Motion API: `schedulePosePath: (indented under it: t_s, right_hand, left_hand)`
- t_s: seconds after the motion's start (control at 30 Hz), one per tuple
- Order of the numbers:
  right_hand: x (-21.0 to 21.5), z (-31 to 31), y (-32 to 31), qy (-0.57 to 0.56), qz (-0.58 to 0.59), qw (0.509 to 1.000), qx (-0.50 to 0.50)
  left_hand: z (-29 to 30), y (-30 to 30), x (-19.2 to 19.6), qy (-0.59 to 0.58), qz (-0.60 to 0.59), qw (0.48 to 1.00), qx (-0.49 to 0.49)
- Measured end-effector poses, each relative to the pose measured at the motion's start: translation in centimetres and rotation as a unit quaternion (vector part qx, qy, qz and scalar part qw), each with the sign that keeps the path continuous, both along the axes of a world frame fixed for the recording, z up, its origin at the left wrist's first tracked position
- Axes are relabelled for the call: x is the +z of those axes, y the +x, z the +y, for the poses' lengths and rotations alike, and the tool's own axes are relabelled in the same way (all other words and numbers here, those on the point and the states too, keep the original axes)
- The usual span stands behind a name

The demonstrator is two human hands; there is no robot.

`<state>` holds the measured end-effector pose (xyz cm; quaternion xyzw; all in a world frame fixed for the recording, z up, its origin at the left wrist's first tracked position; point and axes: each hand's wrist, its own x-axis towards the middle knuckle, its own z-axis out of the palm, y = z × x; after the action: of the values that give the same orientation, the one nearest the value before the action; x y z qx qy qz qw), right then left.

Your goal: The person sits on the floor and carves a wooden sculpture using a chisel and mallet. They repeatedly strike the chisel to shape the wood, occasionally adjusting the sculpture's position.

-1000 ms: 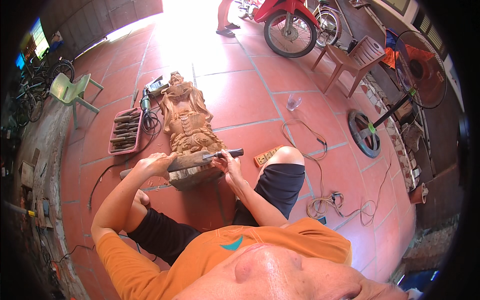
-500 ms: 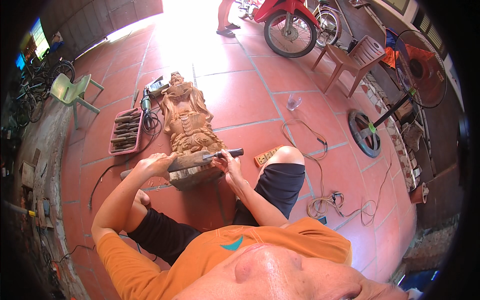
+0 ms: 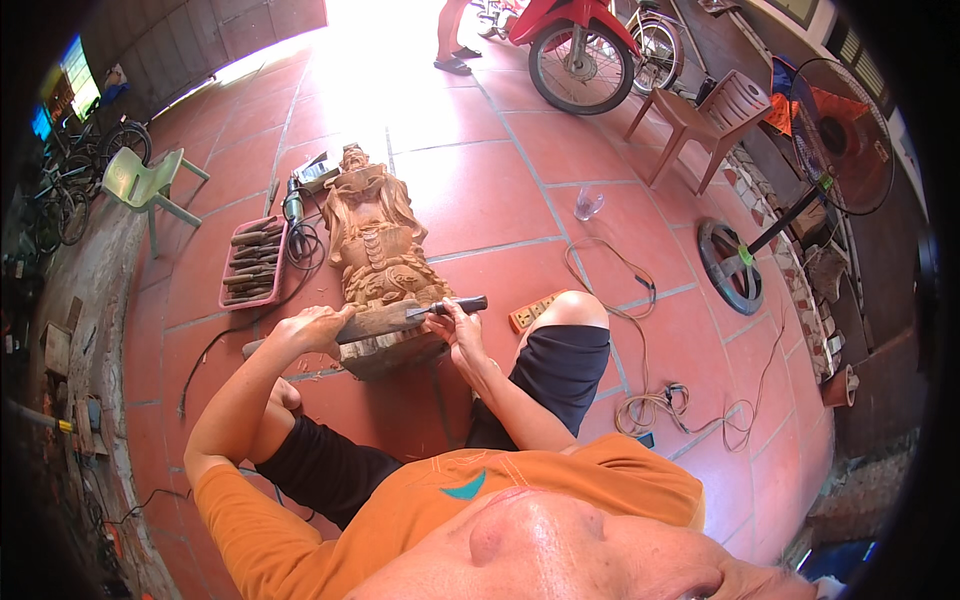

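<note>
A long grey-brown bar (image 3: 378, 324) lies slantwise between the person's two hands, over the near end of a carved wooden figure (image 3: 375, 225). The left hand (image 3: 316, 330) has its grip closed on the bar, fingers across its upper side. The right hand (image 3: 460, 335) holds a chisel (image 3: 468, 305) with a dark handle, its grip narrow around it; the blade points left at the bar's right end, though whether the two touch is hard to tell. The figure is on the red tiled floor (image 3: 480, 205), its head pointing away from the person, and wood shavings (image 3: 318, 372) are scattered beside its base. To its left, a pink basket (image 3: 252, 303) holds a row of wooden-handled tools, with a corded power tool (image 3: 292, 203) just beyond. An orange power strip (image 3: 535, 312) sits near the right knee. Farther out are a clear cup (image 3: 588, 204), a green chair (image 3: 142, 181), a brown chair (image 3: 705, 120), a standing fan (image 3: 843, 138) and a red motorbike (image 3: 590, 20).
</note>
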<state>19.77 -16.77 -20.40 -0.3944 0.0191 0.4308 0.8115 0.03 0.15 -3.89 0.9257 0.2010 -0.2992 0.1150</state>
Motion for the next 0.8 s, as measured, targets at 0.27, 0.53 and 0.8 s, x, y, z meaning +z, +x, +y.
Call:
schedulePosePath:
  t_s: [0.27,0.53,0.8]
  right_hand:
    - [-0.26,-0.04,0.13,-0.005,0.000,1.000,0.005]
    - [-0.13,-0.22,0.07,-0.005,-0.007,1.000,0.010]
    - [0.07,-0.04,0.08,-0.022,-0.005,1.000,-0.001]
  left_hand:
    - [-0.07,-0.03,-0.24,0.006,-0.001,1.000,-0.006]
    - [-0.30,-0.16,0.02,0.003,-0.002,1.000,0.001]
    - [-0.14,-0.35,0.11,-0.006,0.001,1.000,0.002]
